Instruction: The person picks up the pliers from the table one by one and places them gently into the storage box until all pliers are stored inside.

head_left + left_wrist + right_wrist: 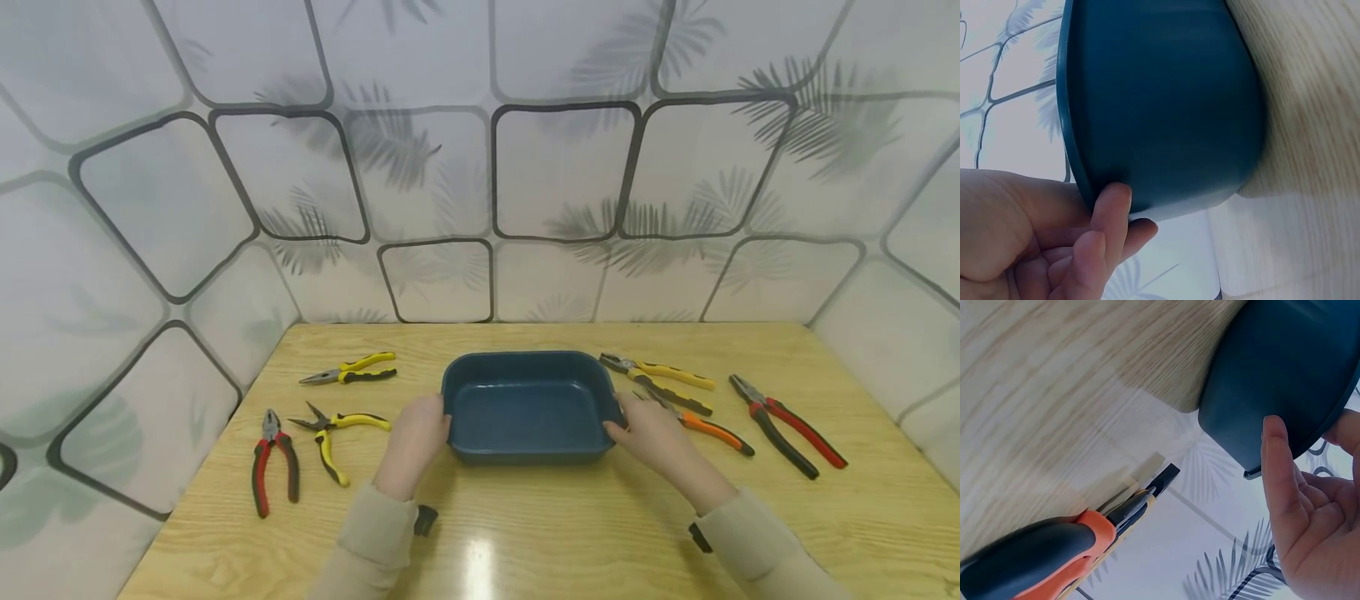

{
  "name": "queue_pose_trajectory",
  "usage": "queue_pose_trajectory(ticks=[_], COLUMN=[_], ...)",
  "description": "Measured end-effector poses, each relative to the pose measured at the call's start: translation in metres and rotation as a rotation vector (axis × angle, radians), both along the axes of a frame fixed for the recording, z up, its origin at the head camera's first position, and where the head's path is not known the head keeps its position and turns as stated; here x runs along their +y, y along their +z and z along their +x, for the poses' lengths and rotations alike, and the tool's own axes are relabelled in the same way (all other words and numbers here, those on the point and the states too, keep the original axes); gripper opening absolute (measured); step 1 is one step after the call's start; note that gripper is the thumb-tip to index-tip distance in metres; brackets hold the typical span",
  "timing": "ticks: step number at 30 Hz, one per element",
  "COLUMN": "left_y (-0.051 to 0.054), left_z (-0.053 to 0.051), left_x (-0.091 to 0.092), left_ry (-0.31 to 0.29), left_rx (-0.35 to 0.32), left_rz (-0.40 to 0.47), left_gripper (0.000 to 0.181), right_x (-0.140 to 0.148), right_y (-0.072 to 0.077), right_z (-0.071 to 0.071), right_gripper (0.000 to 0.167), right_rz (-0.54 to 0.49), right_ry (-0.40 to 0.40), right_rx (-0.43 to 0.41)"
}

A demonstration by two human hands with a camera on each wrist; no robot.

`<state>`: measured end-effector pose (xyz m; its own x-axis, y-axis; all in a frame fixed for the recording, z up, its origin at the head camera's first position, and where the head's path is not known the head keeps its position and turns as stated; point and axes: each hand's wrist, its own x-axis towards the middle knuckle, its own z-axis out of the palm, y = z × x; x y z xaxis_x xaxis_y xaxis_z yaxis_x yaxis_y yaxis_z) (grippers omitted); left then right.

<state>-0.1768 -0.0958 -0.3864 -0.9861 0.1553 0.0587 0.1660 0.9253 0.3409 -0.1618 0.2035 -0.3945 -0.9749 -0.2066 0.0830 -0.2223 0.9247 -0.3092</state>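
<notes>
Dark-blue rectangular tray w/ rounded corners, plastic-looking [532, 421], sits mid-table btwn both hands, hollow side up & nothing in it. Can't tell if its base fully touches the light wood-grain table [540, 517].

L hand [417, 437] pinches the tray's L end: thumb on the inner side of the rim, fingertips agst the outer wall. R hand [654, 431] pinches the R end the same way. Both grips narrow, only the tray wall btwn thumb & fingers.

L of tray, three pliers: yellow-black long-nose pliers [347, 367] at back, handles twd tray; yellow-black spread pliers [323, 426] nearer L hand, handles wide apart; red-black pliers w/ metal jaws [271, 430] farthest L, handles twd the person.

R of tray, three more: yellow-black blunt-nose pliers [634, 367] near the back R corner; orange-black pliers [708, 427] just beside R hand, partly hidden by it in head view; larger red-black pliers [759, 406] farthest R.

Beige sleeves [371, 542] on both arms. White wall w/ grey lines & leaf prints [558, 179] behind.
</notes>
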Motion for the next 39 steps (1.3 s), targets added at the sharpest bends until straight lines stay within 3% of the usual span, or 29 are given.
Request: queue_pose_trajectory(ticks=[9, 15, 17, 20, 23, 25, 30, 39], left_y=[-0.004, -0.007, -0.008, -0.007, -0.005, -0.005, -0.006, -0.011], left_z=[0.003, 0.010, 0.012, 0.014, 0.018, 0.020, 0.025, 0.030], left_x=[-0.001, -0.002, -0.002, -0.001, 0.000, 0.000, -0.002, -0.004], left_ry=[-0.006, -0.030, -0.085, -0.215, -0.360, -0.425, -0.490, -0.645], left_rx=[0.043, 0.167, 0.225, 0.270, 0.274, 0.262, 0.253, 0.207], left_rz=[-0.003, -0.107, -0.110, -0.116, -0.141, -0.156, -0.181, -0.143], left_gripper=[0.014, 0.045, 0.054, 0.058, 0.058, 0.058, 0.058, 0.055], right_x=[0.001, 0.003, 0.004, 0.005, 0.006, 0.006, 0.007, 0.008], right_y=[0.000, -0.003, -0.005, -0.006, -0.007, -0.008, -0.009, -0.009], right_z=[0.000, 0.001, 0.001, 0.001, 0.001, 0.001, 0.001, 0.001], right_gripper=[0.050, 0.052, 0.052, 0.052, 0.052, 0.052, 0.053, 0.052], right_rz=[-0.039, -0.069, -0.077, -0.083, -0.086, -0.088, -0.104, -0.121], right_ry=[-0.009, -0.006, -0.004, -0.005, -0.011, -0.012, -0.014, -0.014], right_rx=[-0.039, -0.043, -0.036, -0.028, -0.026, -0.030, -0.035, -0.023])
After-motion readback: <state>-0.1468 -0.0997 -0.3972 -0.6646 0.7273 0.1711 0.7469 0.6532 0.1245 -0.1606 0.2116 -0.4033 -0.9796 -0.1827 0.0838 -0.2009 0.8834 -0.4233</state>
